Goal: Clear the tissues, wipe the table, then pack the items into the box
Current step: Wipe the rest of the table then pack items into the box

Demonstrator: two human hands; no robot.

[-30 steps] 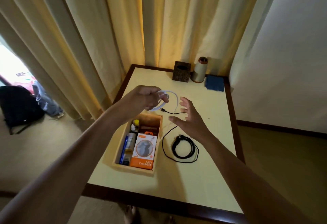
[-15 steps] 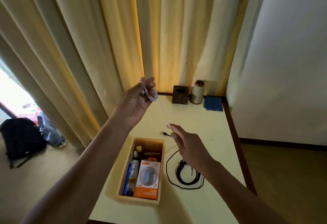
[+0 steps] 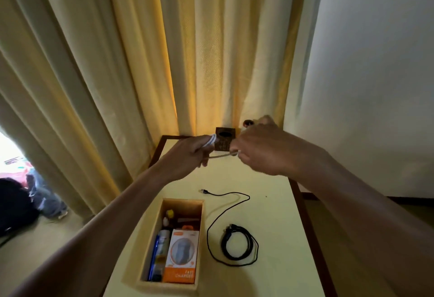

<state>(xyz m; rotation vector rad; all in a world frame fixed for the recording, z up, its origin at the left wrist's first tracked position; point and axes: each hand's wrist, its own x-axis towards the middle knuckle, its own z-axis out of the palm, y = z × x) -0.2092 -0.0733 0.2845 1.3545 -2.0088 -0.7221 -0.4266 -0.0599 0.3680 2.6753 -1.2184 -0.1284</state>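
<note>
Holding a thin white cable (image 3: 212, 141) above the pale yellow table (image 3: 277, 214), we grip its coiled loops in our left hand (image 3: 186, 158) and pinch its free end with our right hand (image 3: 261, 152).

We find the box (image 3: 182, 201) on the table (image 3: 277, 202) by its left edge, the carton (image 3: 180, 259) in its near end. The coiled cable (image 3: 223, 242) lies right of the box, a holder (image 3: 224, 135) at the far edge. Before it the left hand (image 3: 187, 155) and right hand (image 3: 260, 151) hold a second cable (image 3: 212, 140) between them.
</note>
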